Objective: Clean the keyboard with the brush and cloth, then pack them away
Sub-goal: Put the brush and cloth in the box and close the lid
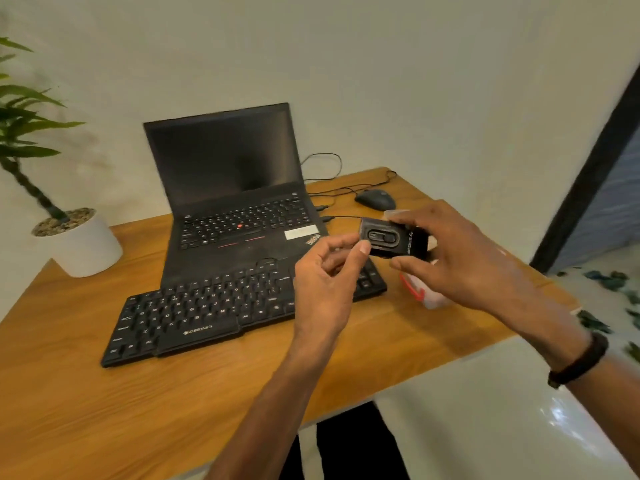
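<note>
Room: a plain pale wall fills the upper half of the frame; a dark door frame point(588, 174) runs down the right edge, with a pale glossy floor at lower right.
Bench: a wooden bench point(104, 410) spans the middle and lower left of the frame.
Keyboard: a black keyboard point(194, 317) lies slanted on the bench at centre left, its far edge overlapping the front of the laptop; its right end is hidden behind the left hand.
Laptop: a black laptop point(228, 188) stands open behind the keyboard at centre, its screen dark.
Brush: a small black cleaning brush point(393, 242) with a slider on its top face is held above the right end of the keyboard, right of centre.
Left hand: the left hand point(325, 282) is raised at centre, its fingers point(341, 244) curled, the thumb tip touching the near left end of the brush.
Right hand: the right hand point(460, 258) grips the right end of the brush, fingers point(408, 220) curled over the top and thumb underneath; a black band point(581, 362) sits on the wrist.
Container: a clear container with a red clip point(415, 289) stands on the bench under the right hand, mostly hidden.
Mouse: a black wired mouse point(375, 199) rests on the bench above the brush, near the far edge.
Plant: a potted plant in a white pot point(83, 244) stands at the left edge of the bench.
Cloth: cannot tell where it is.
</note>
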A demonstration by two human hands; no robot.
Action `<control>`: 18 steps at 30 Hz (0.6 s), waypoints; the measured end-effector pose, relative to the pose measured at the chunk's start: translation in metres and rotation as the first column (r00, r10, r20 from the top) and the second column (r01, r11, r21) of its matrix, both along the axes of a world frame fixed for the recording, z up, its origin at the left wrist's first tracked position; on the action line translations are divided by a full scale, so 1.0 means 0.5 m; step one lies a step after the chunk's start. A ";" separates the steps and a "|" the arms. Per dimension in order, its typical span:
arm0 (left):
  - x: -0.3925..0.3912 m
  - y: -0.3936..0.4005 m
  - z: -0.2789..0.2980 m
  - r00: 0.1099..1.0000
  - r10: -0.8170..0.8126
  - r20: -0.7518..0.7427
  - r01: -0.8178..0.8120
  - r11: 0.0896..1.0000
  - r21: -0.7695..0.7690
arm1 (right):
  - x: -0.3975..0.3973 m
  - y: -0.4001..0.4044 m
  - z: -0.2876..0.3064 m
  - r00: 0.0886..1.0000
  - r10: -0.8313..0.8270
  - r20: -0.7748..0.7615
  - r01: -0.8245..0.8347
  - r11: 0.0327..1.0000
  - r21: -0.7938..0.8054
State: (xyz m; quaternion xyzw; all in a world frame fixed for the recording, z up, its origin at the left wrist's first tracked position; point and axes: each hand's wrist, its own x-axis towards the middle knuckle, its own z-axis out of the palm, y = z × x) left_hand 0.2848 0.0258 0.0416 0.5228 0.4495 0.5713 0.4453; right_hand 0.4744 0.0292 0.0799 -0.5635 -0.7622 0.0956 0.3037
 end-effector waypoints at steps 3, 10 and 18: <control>0.056 0.014 -0.007 0.987 -0.067 -0.148 0.062 0.997 -0.038 | 0.079 0.019 0.019 0.964 0.019 0.265 -0.005 0.999 -0.050; 0.154 0.061 -0.039 0.742 -0.073 -0.667 0.131 0.991 0.037 | 0.207 0.083 0.006 0.881 0.124 0.458 0.032 0.948 -0.317; 0.144 0.177 -0.004 0.744 -0.024 -0.668 0.065 0.997 0.038 | 0.214 0.125 0.003 0.833 0.256 0.490 -0.011 0.894 -0.448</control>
